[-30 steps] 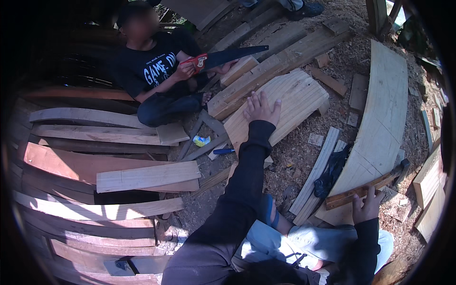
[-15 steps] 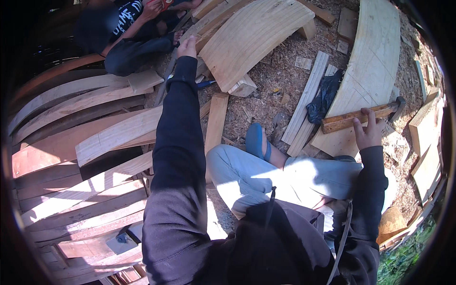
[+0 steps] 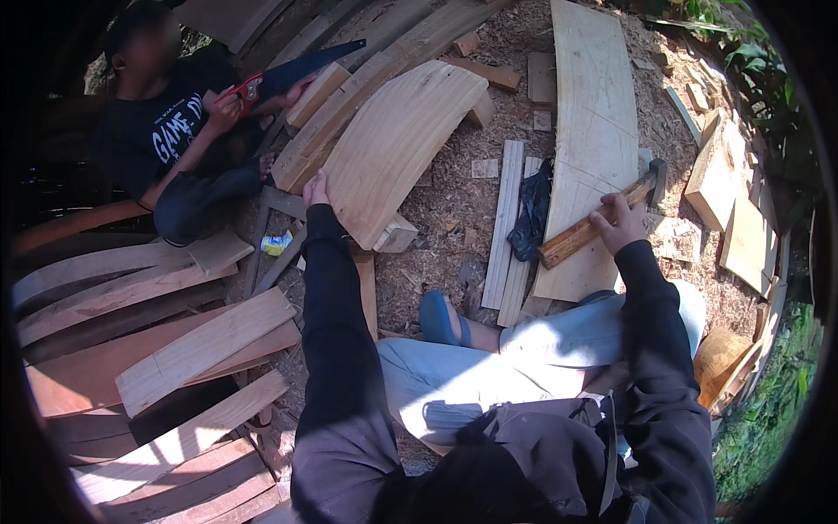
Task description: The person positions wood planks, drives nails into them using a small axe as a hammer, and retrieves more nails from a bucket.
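Observation:
My left hand (image 3: 316,189) is closed at the left edge of a broad, curved, pale wooden board (image 3: 406,144), its fingers partly hidden. That board rests raised on wood blocks (image 3: 398,234). With my right hand (image 3: 621,222) I grip the wooden handle of a hammer (image 3: 572,242). The hammer's dark metal head (image 3: 657,182) points away to the right. It lies across the lower part of a second long, curved board (image 3: 595,96), which has pencil lines on it.
At the far left sits a person (image 3: 188,122) holding a handsaw (image 3: 305,68) beside stacked beams (image 3: 384,70). Curved planks (image 3: 209,349) pile up on my left. A black plastic bag (image 3: 531,214) and narrow strips (image 3: 504,231) lie on sawdust. Wood blocks (image 3: 717,170) stand at right.
The view has tilted up, bringing the other person's saw into sight. My left hand has come nearer and now meets the curved board's edge. My right hand still holds the hammer.

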Demonstrator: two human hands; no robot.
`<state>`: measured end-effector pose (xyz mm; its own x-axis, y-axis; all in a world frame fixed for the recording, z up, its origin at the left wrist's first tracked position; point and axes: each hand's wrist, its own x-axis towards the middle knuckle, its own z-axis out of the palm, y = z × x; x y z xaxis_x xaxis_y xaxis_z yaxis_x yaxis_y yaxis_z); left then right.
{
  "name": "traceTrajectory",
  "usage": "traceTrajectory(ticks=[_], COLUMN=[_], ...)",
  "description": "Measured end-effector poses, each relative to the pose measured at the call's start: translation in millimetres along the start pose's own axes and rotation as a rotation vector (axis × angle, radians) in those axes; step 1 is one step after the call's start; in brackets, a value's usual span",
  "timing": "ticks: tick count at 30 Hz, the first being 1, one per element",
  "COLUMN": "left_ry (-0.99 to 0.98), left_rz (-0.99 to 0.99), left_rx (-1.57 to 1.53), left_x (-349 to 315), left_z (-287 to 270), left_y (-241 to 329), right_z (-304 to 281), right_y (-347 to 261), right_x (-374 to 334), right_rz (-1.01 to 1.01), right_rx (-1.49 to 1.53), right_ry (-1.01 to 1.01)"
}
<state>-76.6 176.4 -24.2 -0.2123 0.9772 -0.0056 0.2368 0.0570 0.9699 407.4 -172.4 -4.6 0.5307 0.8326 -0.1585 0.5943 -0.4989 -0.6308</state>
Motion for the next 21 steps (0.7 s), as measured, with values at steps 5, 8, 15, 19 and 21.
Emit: traceTrajectory(ticks=[5,8,15,19,21], left_ry=[0.262,0.364,0.169,0.210,0.197], left_rz=[0.063,-0.100,-0.148,-0.062,-0.001], left_rx=[0.132,0.311,0.231,0.202,0.038], left_x=[-13,-50,-134,-125,-135], left_z=[-15,-20,27,-7,6], left_y=[-11,0,42,23,17], right_z=[11,19,17,25,47], right_y=[10,-5,7,-60,-93], right_x=[6,4,-11,-44,-67], right_rz=[-0.046,-0.011,-0.054,-0.429,-0.453], right_rx=[0.043,0.063,-0.093,-0.050,0.270], right_ry=[0.019,-0.008,0.150,0.515,0.272])
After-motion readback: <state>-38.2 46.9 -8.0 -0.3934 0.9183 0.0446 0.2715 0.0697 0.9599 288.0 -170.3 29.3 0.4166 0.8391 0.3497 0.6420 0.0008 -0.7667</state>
